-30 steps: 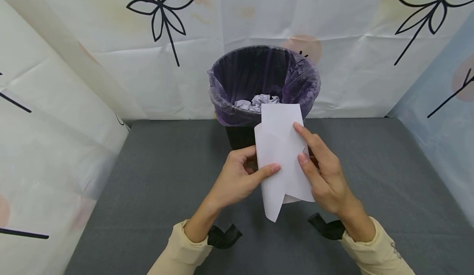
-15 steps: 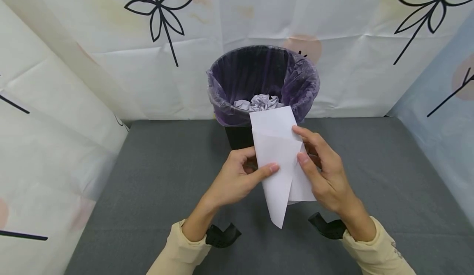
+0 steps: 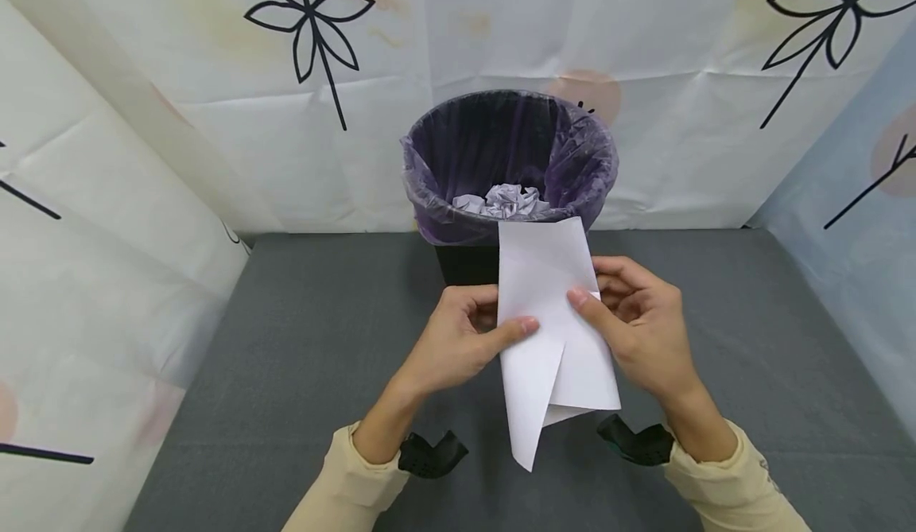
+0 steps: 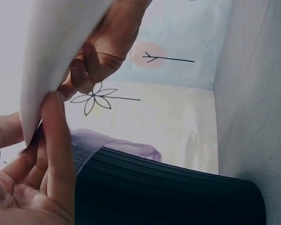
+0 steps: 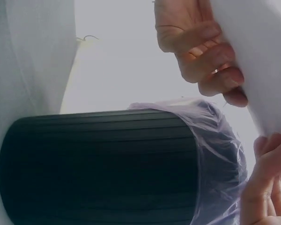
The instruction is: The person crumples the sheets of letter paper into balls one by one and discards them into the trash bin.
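A folded sheet of white paper (image 3: 547, 277) is held up between both hands, in front of the bin, with a pointed corner hanging down at its lower left. My left hand (image 3: 465, 341) pinches its left edge, thumb on the front face and fingers behind. On the opposite edge my right hand (image 3: 640, 325) pinches it the same way, the thumb pressed near a fold. In the left wrist view the paper (image 4: 56, 51) slants down between the left thumb and fingers. The right wrist view shows the left hand's curled fingers (image 5: 210, 58) behind the sheet.
Behind the paper stands a black bin (image 3: 465, 266) lined with a purple plastic bag (image 3: 583, 170). Crumpled white paper (image 3: 508, 200) lies inside it. A dark grey surface (image 3: 322, 357) spreads underneath, bounded by printed cloth walls (image 3: 215, 158) at the back and sides.
The paper has come down slightly and its upper flap has shifted. My right hand has moved a little, its index finger going from the paper's edge to behind it. The left hand stays nearly still.
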`<state>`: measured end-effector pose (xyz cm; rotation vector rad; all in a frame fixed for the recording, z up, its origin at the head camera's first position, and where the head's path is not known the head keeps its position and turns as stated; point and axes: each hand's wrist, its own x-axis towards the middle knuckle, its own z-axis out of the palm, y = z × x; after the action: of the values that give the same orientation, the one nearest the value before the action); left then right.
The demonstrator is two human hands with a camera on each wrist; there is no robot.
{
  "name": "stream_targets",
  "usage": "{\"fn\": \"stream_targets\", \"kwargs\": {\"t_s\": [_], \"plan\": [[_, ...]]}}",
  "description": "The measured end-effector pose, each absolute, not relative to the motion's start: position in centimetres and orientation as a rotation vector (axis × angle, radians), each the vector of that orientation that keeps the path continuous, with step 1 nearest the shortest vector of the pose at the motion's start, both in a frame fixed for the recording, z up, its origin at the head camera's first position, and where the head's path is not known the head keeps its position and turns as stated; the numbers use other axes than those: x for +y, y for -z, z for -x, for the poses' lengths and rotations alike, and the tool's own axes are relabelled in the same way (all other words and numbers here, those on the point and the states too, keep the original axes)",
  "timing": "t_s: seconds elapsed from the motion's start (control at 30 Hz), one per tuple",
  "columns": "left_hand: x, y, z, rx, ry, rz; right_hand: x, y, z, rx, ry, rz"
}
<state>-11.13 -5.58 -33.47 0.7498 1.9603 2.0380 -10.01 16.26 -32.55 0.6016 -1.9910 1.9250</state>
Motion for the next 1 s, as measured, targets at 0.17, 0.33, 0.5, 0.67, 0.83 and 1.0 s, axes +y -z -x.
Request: {"fn": "stream_targets", "kwargs": {"t_s": [0.17,0.33,0.5,0.67,0.83,1.0], "plan": [[-5.8,33.4,10.9,1.863,-2.001,-0.727,16.4,32.4,10.2,-1.960,-2.012,-0.549],[-6.2,33.3,11.0,1.767,-2.105,-0.713,17.4,32.7,10.4,-1.961,-2.126,-0.877],[-7.0,33.0,11.2,1.696,-2.191,-0.690,19.0,33.1,10.8,-1.937,-2.092,-1.410],[-7.4,32.9,11.4,1.660,-2.202,-0.694,19.5,33.0,10.8,-1.981,-1.882,-1.539],[-7.4,32.7,11.4,1.675,-2.172,-0.705,19.1,32.6,10.6,-2.081,-1.693,-1.482],[-7.4,32.5,11.3,1.668,-2.169,-0.728,18.7,32.4,10.6,-2.068,-1.664,-1.439]]}}
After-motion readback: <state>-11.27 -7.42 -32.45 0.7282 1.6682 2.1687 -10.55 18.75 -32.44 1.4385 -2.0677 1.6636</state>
